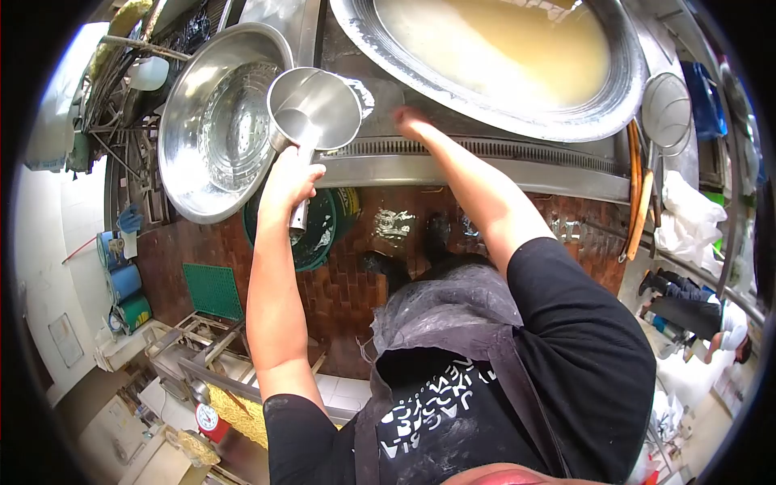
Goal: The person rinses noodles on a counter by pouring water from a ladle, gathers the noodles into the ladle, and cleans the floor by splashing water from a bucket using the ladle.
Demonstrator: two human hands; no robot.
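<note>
My left hand [289, 182] is wrapped round the handle of a metal dipper [339, 121], whose open mouth faces up. The dipper overlaps the right side of a wide steel basin [182, 153], which looks wet inside; whether the two touch I cannot tell. My right hand [412, 123] is over the metal stove top, just below the rim of a large wok [493, 121]. Its fingers are smeared and partly hidden, so their pose is unclear. Cloudy yellowish liquid [501, 61] fills much of the wok.
Below the basin a dark green bucket [319, 250] stands on the wet brown tile floor [339, 323]. A slotted grate [501, 149] runs along the stove edge. Wooden handles [638, 202] and a round strainer [667, 109] are at the right. Another person [703, 315] is farther right.
</note>
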